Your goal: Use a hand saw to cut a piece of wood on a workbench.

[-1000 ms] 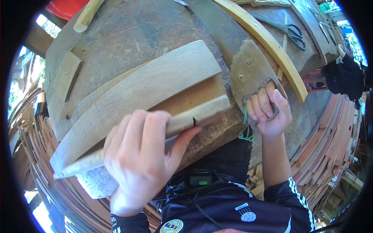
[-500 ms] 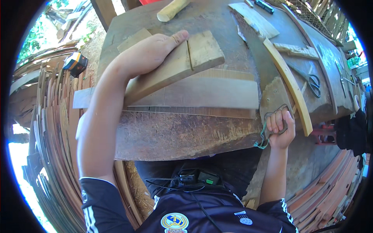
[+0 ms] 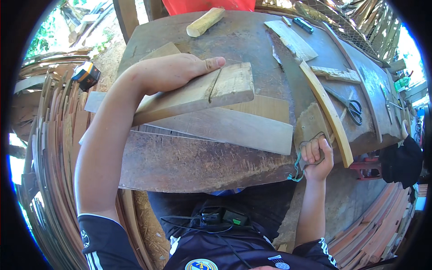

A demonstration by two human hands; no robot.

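Note:
My left hand [image 3: 173, 74] grips a thick wooden board [image 3: 189, 100], its thumb along the top near a straight groove cut across the face. The board is held tilted, its grooved end pointing right. Beneath it, a pale flat board [image 3: 252, 128] lies slanted over a browner board [image 3: 270, 107] on the worn table. My right hand [image 3: 317, 158] is closed round the wooden handle of a handsaw [image 3: 311, 122]. The saw's blade reaches away from me across the table, and a teal cord [image 3: 297, 168] hangs by its handle.
A curved wooden strip [image 3: 327, 112] lies right of the saw. Beyond it are scissors [image 3: 354, 111] and a rough wood piece [image 3: 335, 74]. A short wood billet [image 3: 205, 22] rests at the far side. Stacked planks [image 3: 54, 166] stand left; another person's dark sleeve [image 3: 402, 157] shows at right.
The thick board's grooved end has come down and nearer to me with my left hand. The pale board beneath has swung its right end toward me. My right hand keeps hold of the handsaw.

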